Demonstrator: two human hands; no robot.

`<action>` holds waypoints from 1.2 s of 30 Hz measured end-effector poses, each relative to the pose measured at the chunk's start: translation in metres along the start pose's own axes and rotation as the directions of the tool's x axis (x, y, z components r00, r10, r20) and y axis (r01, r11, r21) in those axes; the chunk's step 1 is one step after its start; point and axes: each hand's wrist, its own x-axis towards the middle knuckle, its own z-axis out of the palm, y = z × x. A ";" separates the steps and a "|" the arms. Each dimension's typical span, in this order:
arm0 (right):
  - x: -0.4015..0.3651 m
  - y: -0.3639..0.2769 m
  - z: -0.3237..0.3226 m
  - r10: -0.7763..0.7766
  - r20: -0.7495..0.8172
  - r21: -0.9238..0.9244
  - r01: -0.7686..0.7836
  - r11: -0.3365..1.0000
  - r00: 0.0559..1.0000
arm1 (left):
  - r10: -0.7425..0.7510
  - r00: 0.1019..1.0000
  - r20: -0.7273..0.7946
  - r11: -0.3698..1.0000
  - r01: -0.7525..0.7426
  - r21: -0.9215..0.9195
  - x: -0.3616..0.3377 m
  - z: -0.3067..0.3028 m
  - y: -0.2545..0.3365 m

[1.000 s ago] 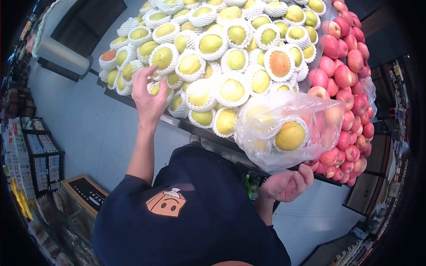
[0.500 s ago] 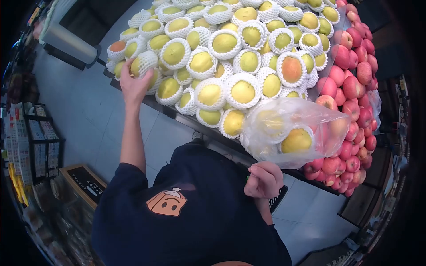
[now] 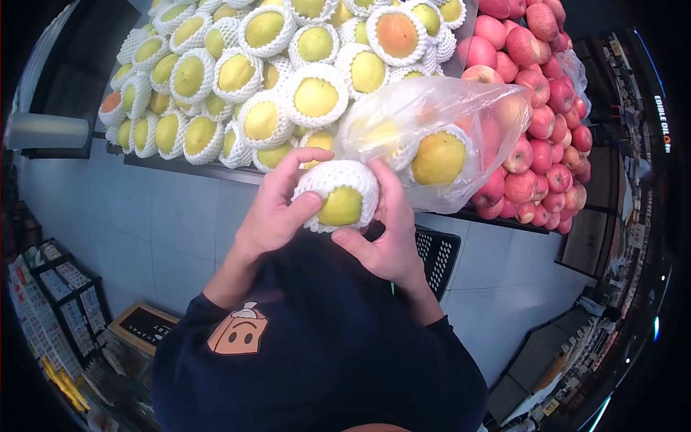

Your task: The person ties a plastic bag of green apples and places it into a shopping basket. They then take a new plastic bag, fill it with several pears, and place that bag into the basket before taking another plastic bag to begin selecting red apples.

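Between my two hands, just above my shirt front, is a yellow-green papaya (image 3: 341, 207) in a white foam net (image 3: 338, 176). My left hand (image 3: 277, 205) holds its left side, with the thumb across the net. From the right, my right hand (image 3: 385, 237) closes on the same fruit, its thumb low on the front. Beyond my right hand, a clear plastic bag (image 3: 464, 115) lies on the display with a netted papaya (image 3: 439, 158) inside. Other fruit shows blurrily through its left part.
Netted papayas (image 3: 189, 77) are heaped on the stand, a few of them orange. Red apples (image 3: 520, 153) are piled to the right behind a clear divider. A black crate (image 3: 439, 255) is below, by my right arm. A framed sign (image 3: 144, 327) stands at lower left.
My left hand has come from the left end of the heap to my front with a papaya. My right hand has moved left and up onto it. The view has shifted.
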 end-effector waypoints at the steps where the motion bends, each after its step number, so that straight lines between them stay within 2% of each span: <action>1: 0.000 0.005 -0.003 -0.018 0.018 -0.012 0.018 1.000 1.000 | 0.006 0.998 0.057 0.999 -0.008 0.042 0.001 0.002 0.003; 2: 0.001 0.009 -0.005 -0.062 0.023 -0.027 0.063 0.998 0.998 | 0.014 0.994 0.112 0.996 -0.023 0.085 0.003 0.004 0.007; 5: 0.002 0.007 -0.007 -0.030 0.007 0.101 0.029 0.994 1.000 | -0.007 0.995 0.097 0.989 -0.007 0.148 0.006 0.013 0.015; 9: 0.005 0.001 -0.012 0.032 0.003 0.328 -0.031 0.944 0.999 | -0.053 0.987 0.151 0.996 0.063 -0.061 0.009 0.005 0.010; 10: 0.005 0.001 -0.013 0.051 0.009 0.340 -0.052 0.939 0.999 | -0.042 0.983 0.178 0.997 0.052 -0.053 0.009 0.003 0.007; 13: 0.007 0.000 -0.017 0.088 0.029 0.379 -0.092 0.921 0.996 | -0.015 0.994 0.107 0.995 0.026 -0.101 0.012 0.015 0.012; 16: 0.008 -0.001 -0.019 0.089 0.039 0.414 -0.097 0.905 0.995 | -0.035 0.991 0.130 0.997 0.025 0.075 0.011 0.009 0.013; 19: 0.009 -0.002 -0.019 0.096 0.047 0.432 -0.107 0.896 0.994 | -0.039 0.969 0.243 0.938 -0.049 0.343 0.009 -0.003 0.033; 21: 0.009 -0.003 -0.020 0.120 0.054 0.455 -0.131 0.881 0.991 | 0.091 0.982 0.165 0.818 -0.168 0.549 0.005 0.001 0.039; 23: 0.011 -0.005 -0.020 0.128 0.049 0.470 -0.136 0.872 0.991 | 0.246 0.950 0.190 0.684 -0.309 0.660 0.004 0.004 0.036; 25: 0.012 -0.008 -0.020 0.159 0.059 0.489 -0.167 0.856 0.986 | 0.400 0.865 0.302 0.555 -0.491 0.672 0.009 0.005 0.024; 27: 0.011 -0.010 -0.020 0.211 0.085 0.511 -0.224 0.830 0.974 | 0.378 0.875 0.303 0.603 -0.481 0.636 0.012 0.006 0.027; 28: 0.011 -0.011 -0.021 0.187 0.113 0.541 -0.219 0.812 0.976 | 0.368 0.878 0.305 0.626 -0.476 0.617 0.013 0.007 0.028; 31: 0.008 -0.010 -0.034 0.113 0.168 0.543 -0.188 0.819 0.979 | 0.227 0.966 0.126 0.924 -0.254 0.285 0.007 0.002 0.020; 32: 0.006 -0.009 -0.038 0.090 0.171 0.484 -0.163 0.860 0.981 | 0.210 0.976 0.065 0.967 -0.217 0.131 0.006 0.009 0.019; 35: 0.010 -0.009 -0.037 -0.015 0.125 0.247 -0.017 0.969 0.992 | -0.018 0.997 0.073 0.975 0.033 -0.219 -0.001 0.007 0.012; 36: 0.012 -0.013 -0.035 -0.028 0.109 0.172 0.009 0.985 0.994 | -0.013 0.999 0.033 0.966 0.021 -0.256 -0.002 0.014 0.007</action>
